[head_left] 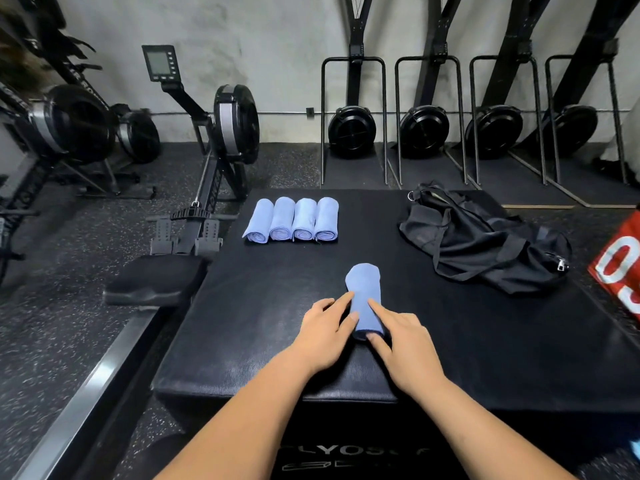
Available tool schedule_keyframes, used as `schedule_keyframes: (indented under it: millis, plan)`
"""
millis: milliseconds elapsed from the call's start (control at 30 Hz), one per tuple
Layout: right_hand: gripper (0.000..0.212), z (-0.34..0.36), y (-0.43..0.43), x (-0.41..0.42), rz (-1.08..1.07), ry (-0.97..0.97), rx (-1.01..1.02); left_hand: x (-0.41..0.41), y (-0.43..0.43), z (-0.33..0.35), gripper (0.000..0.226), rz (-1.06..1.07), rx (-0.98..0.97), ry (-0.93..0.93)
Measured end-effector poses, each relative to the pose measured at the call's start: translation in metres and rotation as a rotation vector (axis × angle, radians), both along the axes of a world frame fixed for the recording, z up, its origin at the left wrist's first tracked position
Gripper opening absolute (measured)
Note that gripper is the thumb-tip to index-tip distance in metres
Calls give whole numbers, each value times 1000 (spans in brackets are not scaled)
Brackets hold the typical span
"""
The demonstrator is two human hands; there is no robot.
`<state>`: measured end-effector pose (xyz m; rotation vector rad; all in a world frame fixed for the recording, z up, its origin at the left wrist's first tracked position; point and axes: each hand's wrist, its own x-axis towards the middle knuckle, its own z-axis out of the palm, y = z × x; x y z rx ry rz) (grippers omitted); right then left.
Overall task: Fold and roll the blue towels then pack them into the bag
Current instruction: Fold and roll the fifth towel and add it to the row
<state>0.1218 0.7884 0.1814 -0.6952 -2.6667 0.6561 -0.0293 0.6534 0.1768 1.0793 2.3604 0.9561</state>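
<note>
Head view, the only one. Both hands are on the towel: the left hand (323, 327) lays straight fingers along the left flank of the fifth towel (363, 289). The right hand (401, 337) has its forefinger flat on top and its thumb at the near end. Neither hand is wrapped round it; the fingers are extended and pressing, nothing clenched.

The towel sits right between the two hands on the black box (242, 323), and its far end reaches out beyond the fingertips. It's pale blue, soft and matte, a plump tube with a rounded far end and a dark opening at the near end under the thumb.

This looks like firming up the last roll. To do it well, squeeze evenly from both flanks, tuck the loose edge underneath, and lift only once the tube holds its shape.

Further out and to the left of the grip lie four rolled towels (292, 220), side by side and touching, spiral ends facing back. The black bag (485, 244) slumps out to the right, crumpled, so it likely needs opening before packing. A rowing machine (235, 123) stands beyond the box.
</note>
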Motion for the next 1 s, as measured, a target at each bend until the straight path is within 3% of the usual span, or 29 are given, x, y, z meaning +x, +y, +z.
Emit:
schedule_keyframes:
  millis: [367,500,733,1000]
  plan:
    - [61,2,46,-86,-166,-9,7,-59,43,15,69,16,32,73]
    - [60,3,65,-117,-192,-27,28,-89,53,9,71,68,13,187]
    - [60,-2,99,-173,-213,-36,60,-116,60,-10,75,152,-216,441]
    - [56,-5,130,-236,-248,-39,60,-115,65,-17,79,196,-232,528]
